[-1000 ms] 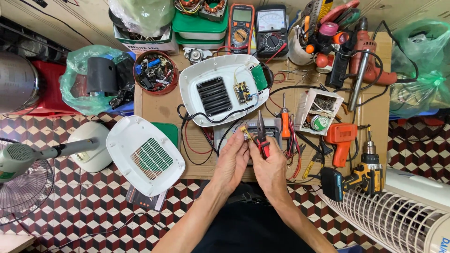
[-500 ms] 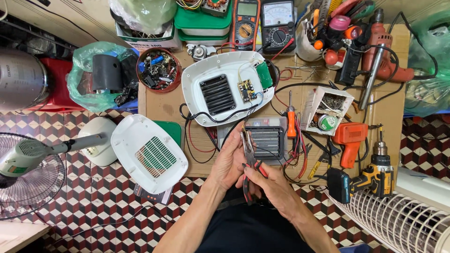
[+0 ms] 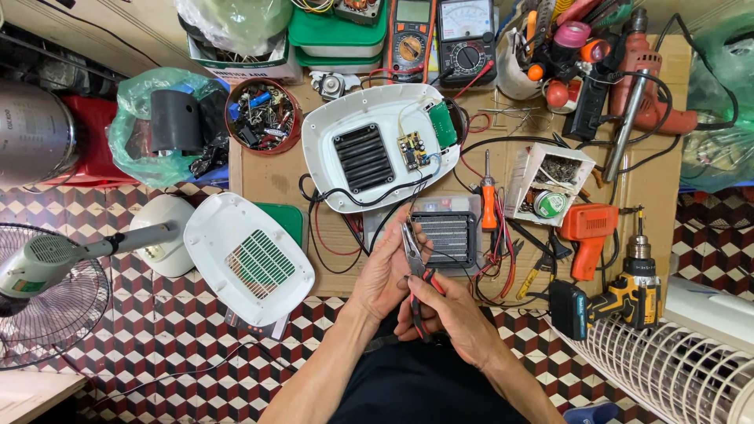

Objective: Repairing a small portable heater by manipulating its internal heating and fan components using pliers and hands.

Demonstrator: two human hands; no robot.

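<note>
The right hand [image 3: 452, 314] grips red-handled pliers [image 3: 414, 259], tips at the grey heater block [image 3: 448, 235] on the cardboard surface [image 3: 267, 177], the left hand [image 3: 385, 271] pressed alongside; a light, steady squeeze seems wise.

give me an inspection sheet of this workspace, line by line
surface: flat brown cardboard sheet on a red, white and black tiled floor.
job's things: red-handled pliers; small grey finned heater block; open white plastic appliance shell with circuit board.
clutter: white vented cover, round red tin of small parts, two multimeters, orange soldering gun, yellow-black cordless drill, red corded drill.
grips: left hand rests by the pliers' jaws at the heater block; right hand closed on the pliers' handles.
cables: red and black wires loop from the shell.
surroundings: standing fan to one side, white fan grille to the other.
</note>
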